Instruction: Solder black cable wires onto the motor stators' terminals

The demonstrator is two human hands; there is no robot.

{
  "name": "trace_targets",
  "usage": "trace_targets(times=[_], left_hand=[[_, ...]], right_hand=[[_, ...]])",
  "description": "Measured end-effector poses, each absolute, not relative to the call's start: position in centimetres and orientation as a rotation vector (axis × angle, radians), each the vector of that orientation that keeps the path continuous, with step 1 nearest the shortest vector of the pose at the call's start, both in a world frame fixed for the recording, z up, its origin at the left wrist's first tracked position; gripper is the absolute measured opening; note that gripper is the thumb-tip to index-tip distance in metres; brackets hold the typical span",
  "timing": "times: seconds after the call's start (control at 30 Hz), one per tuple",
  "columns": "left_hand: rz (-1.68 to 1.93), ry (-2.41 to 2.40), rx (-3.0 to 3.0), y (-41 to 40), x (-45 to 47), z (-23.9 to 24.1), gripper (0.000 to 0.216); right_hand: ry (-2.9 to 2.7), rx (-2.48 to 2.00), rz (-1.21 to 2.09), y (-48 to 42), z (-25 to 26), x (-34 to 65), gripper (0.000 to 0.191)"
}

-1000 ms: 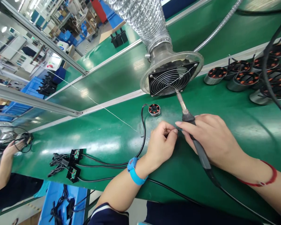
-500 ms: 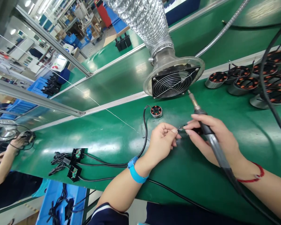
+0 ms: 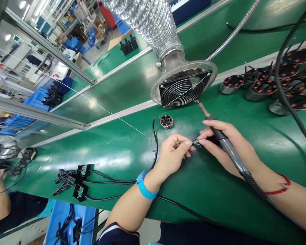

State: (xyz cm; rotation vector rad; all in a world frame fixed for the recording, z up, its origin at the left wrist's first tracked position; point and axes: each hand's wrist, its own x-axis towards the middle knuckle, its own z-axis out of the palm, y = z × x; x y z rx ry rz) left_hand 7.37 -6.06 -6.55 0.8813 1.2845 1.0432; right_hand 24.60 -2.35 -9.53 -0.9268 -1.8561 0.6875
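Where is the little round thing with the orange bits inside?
The small round motor part lies on the green table in the middle of the head view, just below the fan grille and beyond the left hand.

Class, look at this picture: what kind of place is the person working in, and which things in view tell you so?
Most likely an electronics assembly line in a factory. The right hand holds a soldering iron beside a fume-extraction fan, wound motor stators sit in rows on the green bench, and the left hand pinches fine wires.

Thin wire ends (image 3: 196, 142) pinched between fingertips; soldering iron (image 3: 220, 137) tilted.
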Motion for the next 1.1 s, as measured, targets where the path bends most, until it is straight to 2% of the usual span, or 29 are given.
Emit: trace_targets(times=[0.27, 0.4, 0.53, 0.7, 0.93, 1.1], left_hand=[[1.017, 1.299, 0.958, -5.7, 7.6, -6.3, 0.024], [0.860, 1.250, 0.861, -5.3, 7.4, -5.6, 0.025], [0.755, 1.243, 0.738, -4.9, 7.3, -4.8, 0.017], [0.817, 1.344, 0.685, -4.7, 7.5, -4.5, 0.007], [0.849, 1.383, 0.685, -4.3, 7.3, -4.8, 0.008], [0.868, 1.418, 0.641, -4.1, 6.8, -5.1, 0.009]], right_hand=[[-1.864, -0.833, 0.752, -2.0, -9.2, 24.6, 0.040], [-1.914, -0.797, 0.654, -2.3, -8.8, 24.4, 0.037], [-1.962, -0.806, 0.623, -2.6, -8.5, 24.3, 0.036], [-2.067, -0.831, 0.559, -2.1, -8.7, 24.8, 0.037], [-2.107, -0.778, 0.588, -1.7, -9.8, 25.0, 0.047], [-2.065, -0.871, 0.727, -1.8, -9.6, 24.4, 0.039]])
